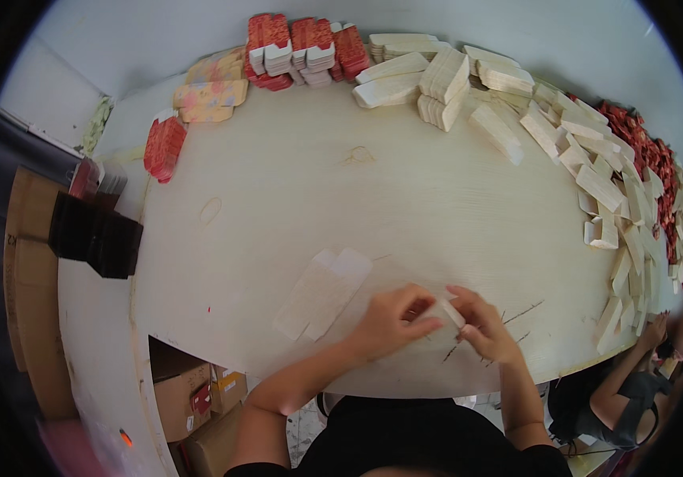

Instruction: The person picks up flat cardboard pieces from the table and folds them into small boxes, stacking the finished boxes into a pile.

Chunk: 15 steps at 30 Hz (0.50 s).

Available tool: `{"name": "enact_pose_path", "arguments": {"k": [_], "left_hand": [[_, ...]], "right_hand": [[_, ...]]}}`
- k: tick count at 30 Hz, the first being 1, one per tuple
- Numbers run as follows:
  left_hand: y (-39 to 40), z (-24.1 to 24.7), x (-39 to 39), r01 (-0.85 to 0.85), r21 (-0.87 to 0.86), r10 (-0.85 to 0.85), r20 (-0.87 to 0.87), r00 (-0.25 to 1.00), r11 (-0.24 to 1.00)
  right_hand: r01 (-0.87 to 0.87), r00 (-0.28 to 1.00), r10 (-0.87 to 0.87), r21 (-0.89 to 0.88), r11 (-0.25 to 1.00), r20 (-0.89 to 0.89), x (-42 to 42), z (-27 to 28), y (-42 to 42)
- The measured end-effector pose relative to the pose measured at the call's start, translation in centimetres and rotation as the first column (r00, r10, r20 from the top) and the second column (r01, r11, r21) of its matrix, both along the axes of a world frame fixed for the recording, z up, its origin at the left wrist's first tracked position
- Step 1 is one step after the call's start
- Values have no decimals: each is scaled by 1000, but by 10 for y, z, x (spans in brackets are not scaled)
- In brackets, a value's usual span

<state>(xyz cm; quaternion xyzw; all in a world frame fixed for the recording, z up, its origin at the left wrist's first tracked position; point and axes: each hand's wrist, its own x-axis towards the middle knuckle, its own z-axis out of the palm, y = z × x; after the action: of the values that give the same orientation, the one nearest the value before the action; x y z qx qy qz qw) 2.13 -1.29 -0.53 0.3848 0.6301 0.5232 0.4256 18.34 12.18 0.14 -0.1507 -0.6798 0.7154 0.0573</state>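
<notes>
Close to the table's front edge, a small cream paperboard carton (452,313) is held between my two hands, seen nearly end-on and partly hidden by fingers. My left hand (398,317) grips it from the left, thumb below and fingers curled above. On its other side, my right hand (484,327) has fingers and thumb around the edge. Left of my hands, a flat, unfolded cream carton blank (320,295) lies on the tabletop, its end flaps pointing up and down the table.
Stacks of flat red cartons (269,45) and cream cartons (443,77) line the back. Folded cream cartons (601,185) pile along the right, beside a red heap (639,143). Black cartons (96,235) stand left. Another person (628,399) sits at the lower right. Cardboard boxes (183,399) fill a shelf below.
</notes>
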Motion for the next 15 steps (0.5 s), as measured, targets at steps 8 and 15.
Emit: {"name": "enact_pose_path", "arguments": {"k": [8,15], "left_hand": [[-8,4,-19,-99,228,211,-540,815,969],[-63,23,-45,-547,-195,47,-916,398,814]], "right_hand": [[447,894,-443,59,892,-72,13,-22,-4],[816,575,-792,206,540,-204,43,-6,54]]}}
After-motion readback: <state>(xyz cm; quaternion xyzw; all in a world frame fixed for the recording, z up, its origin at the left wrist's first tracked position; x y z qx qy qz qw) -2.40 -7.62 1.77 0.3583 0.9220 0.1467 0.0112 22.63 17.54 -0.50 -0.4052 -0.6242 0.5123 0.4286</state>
